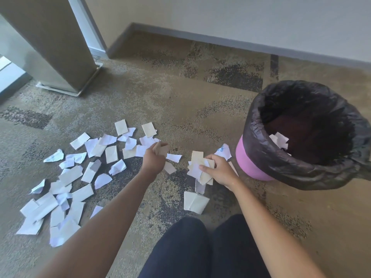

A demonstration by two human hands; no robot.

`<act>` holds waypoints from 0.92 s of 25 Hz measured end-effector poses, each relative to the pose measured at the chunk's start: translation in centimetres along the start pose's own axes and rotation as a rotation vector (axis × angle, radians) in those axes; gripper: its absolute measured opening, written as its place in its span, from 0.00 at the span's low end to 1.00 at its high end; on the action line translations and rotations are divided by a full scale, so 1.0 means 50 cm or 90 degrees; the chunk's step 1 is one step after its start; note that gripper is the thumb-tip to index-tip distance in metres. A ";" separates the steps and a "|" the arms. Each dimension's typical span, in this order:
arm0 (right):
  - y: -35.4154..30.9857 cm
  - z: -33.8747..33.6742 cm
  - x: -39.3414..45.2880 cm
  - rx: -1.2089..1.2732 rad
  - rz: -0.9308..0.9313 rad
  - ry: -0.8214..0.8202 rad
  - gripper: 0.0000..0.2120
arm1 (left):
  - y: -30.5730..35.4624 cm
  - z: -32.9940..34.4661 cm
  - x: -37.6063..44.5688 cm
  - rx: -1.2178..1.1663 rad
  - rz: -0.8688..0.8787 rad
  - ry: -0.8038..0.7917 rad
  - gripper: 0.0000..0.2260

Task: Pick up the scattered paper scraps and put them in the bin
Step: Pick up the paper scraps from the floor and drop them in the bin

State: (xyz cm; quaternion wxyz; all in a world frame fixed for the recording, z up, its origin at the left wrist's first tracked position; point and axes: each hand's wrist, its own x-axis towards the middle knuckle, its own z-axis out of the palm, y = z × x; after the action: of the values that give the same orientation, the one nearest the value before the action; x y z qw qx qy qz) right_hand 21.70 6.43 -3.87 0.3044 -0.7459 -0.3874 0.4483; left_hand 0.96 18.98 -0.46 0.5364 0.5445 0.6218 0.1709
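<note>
Several white and cream paper scraps (66, 183) lie scattered over the carpet at the left and middle. My left hand (153, 159) hovers over the middle of them and pinches a brownish scrap (160, 149). My right hand (218, 170) grips a bunch of cream and white scraps (197, 167) just left of the bin. The pink bin (251, 157), lined with a black bag (301, 157), stands at the right with a few scraps (280, 140) inside. A folded cream piece (195, 202) lies below my right hand.
A metal-footed column or door frame (66, 57) rises at the back left. The wall's grey skirting (220, 40) runs along the back. My dark-trousered knees (200, 249) fill the bottom middle. Patterned carpet stretches between the scraps and the wall.
</note>
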 end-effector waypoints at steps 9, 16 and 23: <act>-0.207 -0.122 -0.127 0.267 -0.183 0.138 0.09 | 0.144 0.027 -0.105 -0.261 0.048 -0.024 0.19; -0.250 -0.321 -0.202 0.374 -0.248 0.400 0.07 | 0.308 0.129 -0.179 -0.297 0.209 -0.039 0.22; -0.136 -0.412 -0.208 0.231 -0.052 0.680 0.16 | 0.439 0.286 -0.267 -0.161 0.297 -0.119 0.23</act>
State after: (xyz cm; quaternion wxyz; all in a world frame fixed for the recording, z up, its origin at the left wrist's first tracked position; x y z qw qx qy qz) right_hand 35.15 -1.14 14.57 0.5986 -0.7892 -0.1250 0.0560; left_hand 21.73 9.83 18.21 0.6011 0.6153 0.4010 0.3149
